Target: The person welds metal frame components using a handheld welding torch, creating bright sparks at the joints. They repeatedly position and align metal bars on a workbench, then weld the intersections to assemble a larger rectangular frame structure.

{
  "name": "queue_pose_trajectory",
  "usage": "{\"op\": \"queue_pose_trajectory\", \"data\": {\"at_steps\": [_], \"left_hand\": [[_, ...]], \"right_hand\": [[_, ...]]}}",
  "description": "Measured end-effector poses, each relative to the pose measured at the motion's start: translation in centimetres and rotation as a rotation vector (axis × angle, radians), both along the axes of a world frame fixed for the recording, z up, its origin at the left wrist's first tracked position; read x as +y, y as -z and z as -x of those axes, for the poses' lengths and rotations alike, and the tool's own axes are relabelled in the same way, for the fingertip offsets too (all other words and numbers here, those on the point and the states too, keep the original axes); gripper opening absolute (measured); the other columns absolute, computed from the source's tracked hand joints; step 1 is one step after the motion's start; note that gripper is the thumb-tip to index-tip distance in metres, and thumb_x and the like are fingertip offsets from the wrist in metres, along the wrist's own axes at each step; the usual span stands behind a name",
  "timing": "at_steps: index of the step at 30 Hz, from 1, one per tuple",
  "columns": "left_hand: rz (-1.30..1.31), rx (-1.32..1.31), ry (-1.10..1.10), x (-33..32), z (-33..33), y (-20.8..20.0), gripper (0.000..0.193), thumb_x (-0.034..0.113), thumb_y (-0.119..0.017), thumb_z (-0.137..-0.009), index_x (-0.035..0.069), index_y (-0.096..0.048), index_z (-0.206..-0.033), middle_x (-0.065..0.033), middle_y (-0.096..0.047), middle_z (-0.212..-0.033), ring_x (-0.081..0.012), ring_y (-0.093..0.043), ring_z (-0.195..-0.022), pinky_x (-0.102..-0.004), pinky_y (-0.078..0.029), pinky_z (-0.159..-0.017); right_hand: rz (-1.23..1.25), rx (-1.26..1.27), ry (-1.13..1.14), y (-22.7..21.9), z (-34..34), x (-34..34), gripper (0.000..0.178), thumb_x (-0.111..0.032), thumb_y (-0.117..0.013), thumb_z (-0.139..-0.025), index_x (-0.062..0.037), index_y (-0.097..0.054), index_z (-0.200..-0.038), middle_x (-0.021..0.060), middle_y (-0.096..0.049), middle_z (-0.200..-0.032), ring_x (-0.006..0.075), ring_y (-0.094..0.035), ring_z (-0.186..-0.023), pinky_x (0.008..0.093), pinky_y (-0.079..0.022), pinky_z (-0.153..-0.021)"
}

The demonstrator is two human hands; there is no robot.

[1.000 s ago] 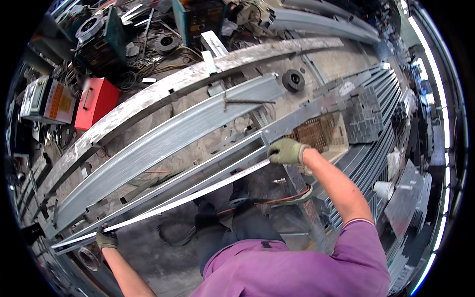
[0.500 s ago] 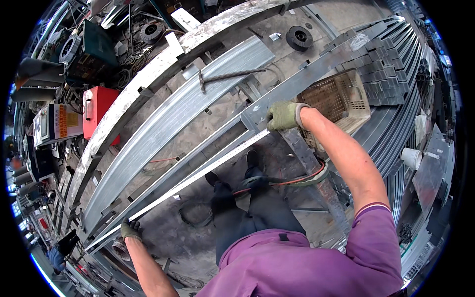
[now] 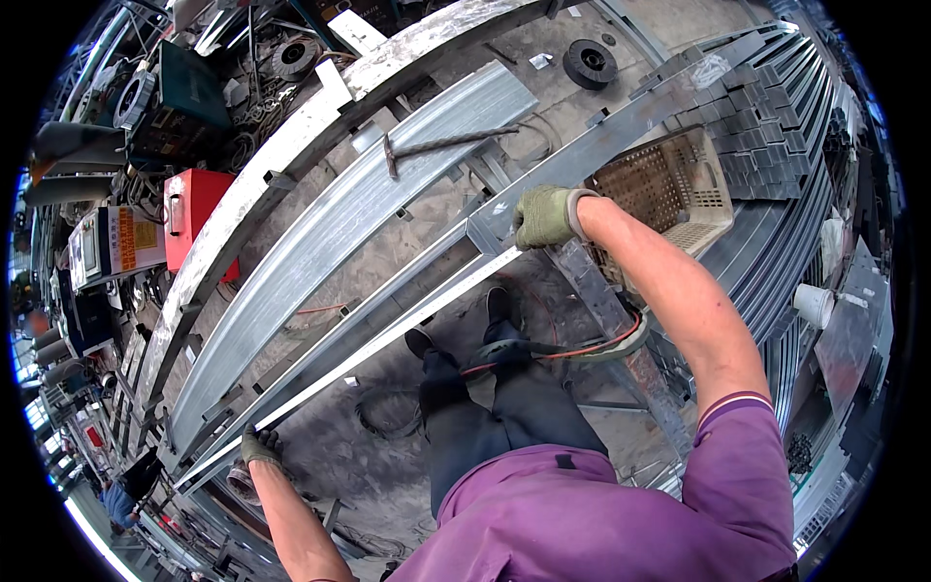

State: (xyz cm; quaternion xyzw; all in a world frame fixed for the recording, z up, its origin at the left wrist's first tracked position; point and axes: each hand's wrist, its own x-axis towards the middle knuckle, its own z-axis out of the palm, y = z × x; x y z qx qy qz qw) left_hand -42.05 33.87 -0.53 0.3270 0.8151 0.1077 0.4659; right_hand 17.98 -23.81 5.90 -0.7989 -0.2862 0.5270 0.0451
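Observation:
My right hand (image 3: 547, 216), in a green work glove, is closed at the upper right end of a long pale tape measure (image 3: 407, 322). The tape runs straight down to the lower left, alongside a grey metal profile (image 3: 373, 301). Near its far left end, my gloved left hand (image 3: 260, 446) has its fingers bent over the tape's edge; their tips are partly hidden. A wide, flat steel beam (image 3: 645, 112) lies just beyond my right hand. What sits inside that fist is hidden.
A broad galvanized channel (image 3: 339, 223) carries a T-shaped twisted bar (image 3: 451, 144). Right of my right hand stands a beige plastic crate (image 3: 713, 199), near stacked steel tubes (image 3: 766, 145). A red hose (image 3: 592, 353) crosses the floor by my feet. A red box (image 3: 199, 218) stands left.
My right hand has turned slightly and shifted a little to the left, still at the tape's end. The left hand keeps its place on the tape. The whole view has shifted slightly.

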Motion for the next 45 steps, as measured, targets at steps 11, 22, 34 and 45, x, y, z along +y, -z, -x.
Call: {"op": "queue_pose_trajectory", "data": {"at_steps": [11,22,34,45], "left_hand": [[-0.034,0.021,0.025,-0.1,0.1,0.3,0.033,0.056,-0.067,-0.103,0.025,-0.064,-0.113,0.0016,-0.062,-0.078,-0.0252,-0.067,-0.073,-0.0436,-0.048,-0.060],[-0.027,0.036,0.026,0.1,0.2,0.1,0.030,0.055,-0.065,-0.104,0.026,-0.065,-0.112,0.0035,-0.063,-0.078,-0.0251,-0.067,-0.077,-0.0469,-0.049,-0.068],[-0.004,-0.015,0.006,-0.4,0.6,1.1,0.031,0.054,-0.066,-0.104,0.025,-0.065,-0.115,0.0002,-0.061,-0.077,-0.0266,-0.067,-0.079,-0.0478,-0.049,-0.065],[-0.079,-0.127,0.067,-1.5,3.2,1.4,0.037,0.047,-0.069,-0.102,0.012,-0.070,-0.116,-0.0088,-0.069,-0.077,-0.0282,-0.070,-0.071,-0.0468,-0.052,-0.059]], "right_hand": [[0.003,-0.004,0.015,0.3,-0.1,-0.3,0.045,-0.033,-0.077,-0.080,-0.0041,-0.085,-0.112,0.0184,-0.082,-0.095,0.0302,-0.079,-0.086,0.0416,-0.061,-0.084],[0.001,-0.022,0.015,0.6,0.2,0.2,0.043,-0.034,-0.078,-0.080,-0.0047,-0.085,-0.111,0.0187,-0.082,-0.096,0.0310,-0.079,-0.088,0.0422,-0.061,-0.085],[-0.079,-0.100,-0.018,0.9,-0.5,-1.0,0.035,-0.036,-0.073,-0.078,-0.0058,-0.085,-0.092,0.0194,-0.079,-0.085,0.0363,-0.075,-0.080,0.0472,-0.059,-0.077],[-0.416,-0.089,0.064,4.0,2.5,-3.6,0.040,-0.033,-0.076,-0.080,-0.0030,-0.080,-0.106,0.0243,-0.077,-0.095,0.0409,-0.073,-0.085,0.0512,-0.057,-0.080]]}}
